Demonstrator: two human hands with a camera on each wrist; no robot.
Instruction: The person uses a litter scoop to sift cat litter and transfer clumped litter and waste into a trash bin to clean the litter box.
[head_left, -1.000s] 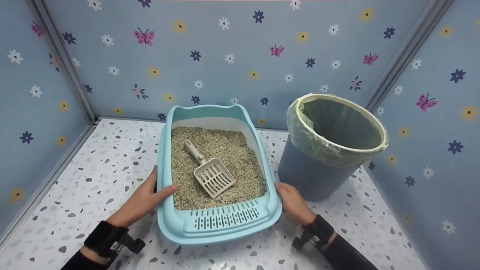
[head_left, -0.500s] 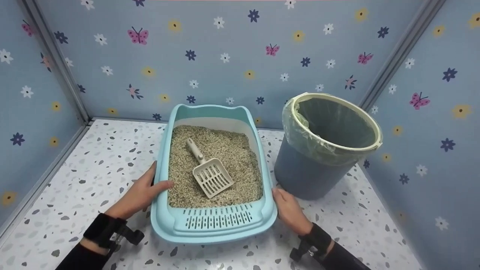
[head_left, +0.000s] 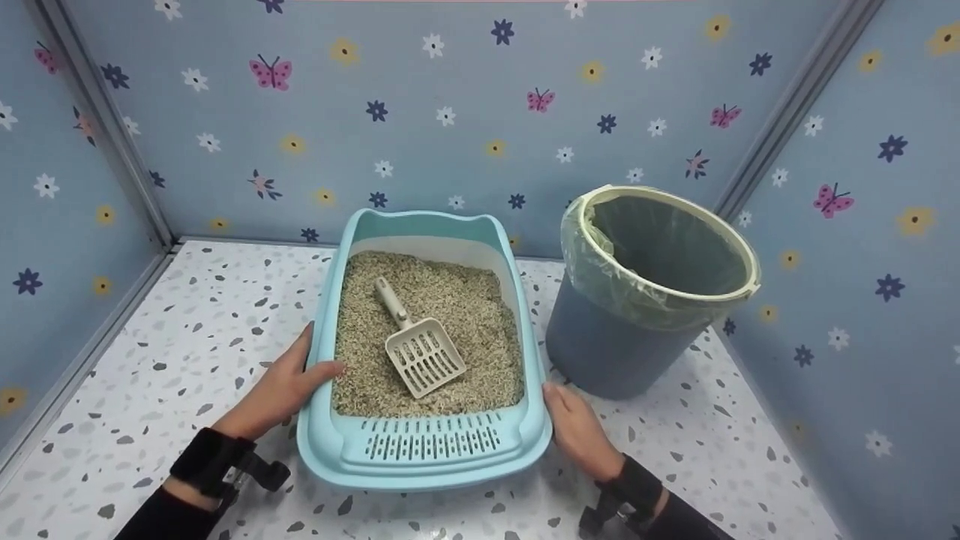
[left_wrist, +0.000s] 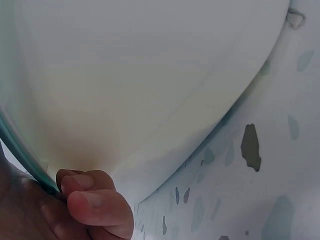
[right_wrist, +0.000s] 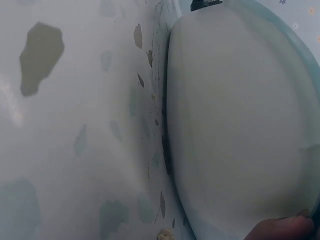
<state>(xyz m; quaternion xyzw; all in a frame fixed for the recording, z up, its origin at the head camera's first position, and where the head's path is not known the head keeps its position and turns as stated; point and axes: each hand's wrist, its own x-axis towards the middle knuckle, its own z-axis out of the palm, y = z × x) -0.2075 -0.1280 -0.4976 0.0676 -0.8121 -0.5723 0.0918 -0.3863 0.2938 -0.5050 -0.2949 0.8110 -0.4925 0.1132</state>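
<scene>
Head view: both hands grip the blue litter box on the speckled floor, left hand thumb hooked over the rim, right hand grasping the opposite side. Scoop lies on the litter, bin just beside.

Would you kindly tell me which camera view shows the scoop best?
The head view: the scoop lies whole on the litter inside the tray. Neither wrist view shows it at all; each shows only the tray's pale outer wall and speckled floor.
</scene>
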